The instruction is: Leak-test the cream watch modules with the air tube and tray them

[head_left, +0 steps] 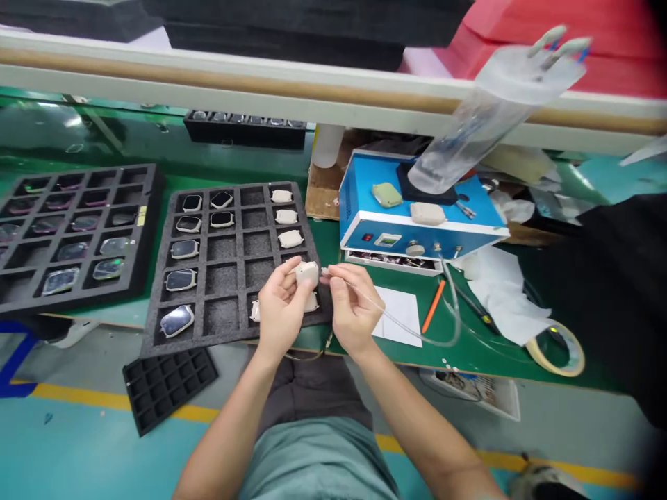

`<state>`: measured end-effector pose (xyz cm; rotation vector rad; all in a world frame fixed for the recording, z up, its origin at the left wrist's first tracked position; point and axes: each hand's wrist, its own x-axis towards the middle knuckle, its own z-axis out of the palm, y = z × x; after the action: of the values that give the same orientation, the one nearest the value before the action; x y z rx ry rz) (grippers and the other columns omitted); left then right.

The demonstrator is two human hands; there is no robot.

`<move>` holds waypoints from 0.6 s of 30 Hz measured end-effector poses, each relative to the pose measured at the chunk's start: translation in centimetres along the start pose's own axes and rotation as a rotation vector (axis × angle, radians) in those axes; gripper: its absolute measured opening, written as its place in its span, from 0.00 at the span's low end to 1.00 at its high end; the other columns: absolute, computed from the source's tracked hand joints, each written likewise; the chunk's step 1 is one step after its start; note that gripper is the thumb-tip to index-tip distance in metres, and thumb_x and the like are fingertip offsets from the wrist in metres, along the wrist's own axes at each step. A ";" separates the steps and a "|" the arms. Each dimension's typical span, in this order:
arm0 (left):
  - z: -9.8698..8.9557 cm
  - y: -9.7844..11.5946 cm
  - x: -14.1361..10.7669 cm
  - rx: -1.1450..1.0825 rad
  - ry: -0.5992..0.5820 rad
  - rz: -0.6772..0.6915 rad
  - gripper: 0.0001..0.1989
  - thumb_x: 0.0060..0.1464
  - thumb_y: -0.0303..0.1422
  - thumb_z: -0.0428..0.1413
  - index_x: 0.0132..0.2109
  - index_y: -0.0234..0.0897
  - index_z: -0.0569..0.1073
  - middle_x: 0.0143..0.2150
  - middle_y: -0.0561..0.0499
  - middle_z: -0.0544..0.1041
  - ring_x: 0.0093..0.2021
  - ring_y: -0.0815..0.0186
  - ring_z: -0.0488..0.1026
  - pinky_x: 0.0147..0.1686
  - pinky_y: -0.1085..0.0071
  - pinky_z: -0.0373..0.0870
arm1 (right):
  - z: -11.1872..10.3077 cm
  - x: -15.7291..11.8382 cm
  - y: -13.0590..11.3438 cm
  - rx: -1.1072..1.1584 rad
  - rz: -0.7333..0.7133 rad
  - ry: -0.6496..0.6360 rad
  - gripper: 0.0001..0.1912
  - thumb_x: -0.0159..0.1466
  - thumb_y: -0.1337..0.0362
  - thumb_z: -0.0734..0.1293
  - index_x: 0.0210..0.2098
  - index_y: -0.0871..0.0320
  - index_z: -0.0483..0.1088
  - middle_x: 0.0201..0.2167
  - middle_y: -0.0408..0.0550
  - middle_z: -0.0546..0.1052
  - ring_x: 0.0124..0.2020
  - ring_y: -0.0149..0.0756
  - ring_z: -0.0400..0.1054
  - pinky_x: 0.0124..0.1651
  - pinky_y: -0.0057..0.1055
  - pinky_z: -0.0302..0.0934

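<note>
My left hand (280,309) is closed on a cream-coloured smartwatch case (307,272), thumb on its near side. My right hand (356,309) pinches the tip of a clear thin tube (447,340), pointed at the case's right side. Whether the tip touches the case I cannot make out. The tube loops back to the front of a blue box machine (469,239) with a knob and a small display. Under my hands lies a grey foam tray (221,317). Dark-faced watches fill its left cells and cream cases its right column; some cases are partly hidden by my left hand.
A second foam tray (143,243) of watches stands at left. On the machine rest a green case (386,194), a cream case (428,213) and a leaning clear cylinder (469,132). White paper (399,316), an orange pen (433,305) and a tape roll (573,351) lie at right.
</note>
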<state>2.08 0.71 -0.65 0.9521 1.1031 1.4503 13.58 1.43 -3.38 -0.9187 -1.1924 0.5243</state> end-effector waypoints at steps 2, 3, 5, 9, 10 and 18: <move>0.2 0.1 -0.1 0.024 -0.015 0.003 0.23 0.55 0.37 0.69 0.55 0.34 0.76 0.52 0.38 0.85 0.52 0.55 0.84 0.55 0.61 0.81 | -0.1 -0.2 0.0 0.002 0.034 0.028 0.08 0.70 0.62 0.70 0.47 0.47 0.80 0.41 0.47 0.82 0.40 0.39 0.80 0.43 0.40 0.80; 0.2 0.1 -0.2 0.033 -0.018 0.014 0.21 0.56 0.37 0.69 0.54 0.34 0.77 0.52 0.38 0.85 0.52 0.55 0.84 0.55 0.62 0.81 | -0.1 -0.3 -0.2 -0.001 0.046 0.025 0.08 0.70 0.63 0.70 0.46 0.47 0.80 0.41 0.47 0.83 0.41 0.40 0.80 0.44 0.40 0.79; 0.3 0.2 -0.3 0.044 -0.012 0.043 0.19 0.57 0.37 0.68 0.53 0.35 0.77 0.52 0.39 0.85 0.52 0.57 0.85 0.55 0.65 0.81 | -0.3 -0.4 -0.6 -0.015 0.051 -0.014 0.08 0.70 0.65 0.70 0.46 0.46 0.80 0.42 0.46 0.84 0.44 0.41 0.81 0.47 0.41 0.79; 0.4 0.1 -0.6 0.085 -0.007 0.075 0.19 0.60 0.38 0.67 0.54 0.35 0.78 0.51 0.40 0.86 0.50 0.57 0.85 0.49 0.68 0.83 | -0.6 -0.2 -1.1 -0.034 0.027 -0.048 0.11 0.70 0.66 0.69 0.46 0.45 0.81 0.44 0.47 0.85 0.48 0.44 0.81 0.50 0.46 0.79; 0.5 0.1 -0.6 0.098 -0.010 0.075 0.19 0.60 0.39 0.67 0.54 0.35 0.78 0.51 0.40 0.86 0.49 0.56 0.86 0.47 0.68 0.83 | -0.7 -0.2 -1.1 -0.031 0.033 -0.045 0.11 0.70 0.66 0.69 0.46 0.44 0.81 0.44 0.47 0.85 0.48 0.44 0.81 0.50 0.47 0.79; 0.5 0.2 -0.7 0.103 -0.027 0.053 0.17 0.60 0.39 0.67 0.53 0.37 0.78 0.52 0.41 0.85 0.51 0.55 0.85 0.46 0.67 0.84 | -0.5 0.0 -0.9 0.030 0.032 -0.056 0.15 0.70 0.69 0.69 0.48 0.42 0.81 0.44 0.45 0.85 0.49 0.46 0.81 0.53 0.51 0.79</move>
<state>2.58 0.07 -0.32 1.0773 1.1489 1.4300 13.92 0.72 -2.66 -0.9035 -1.2187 0.5950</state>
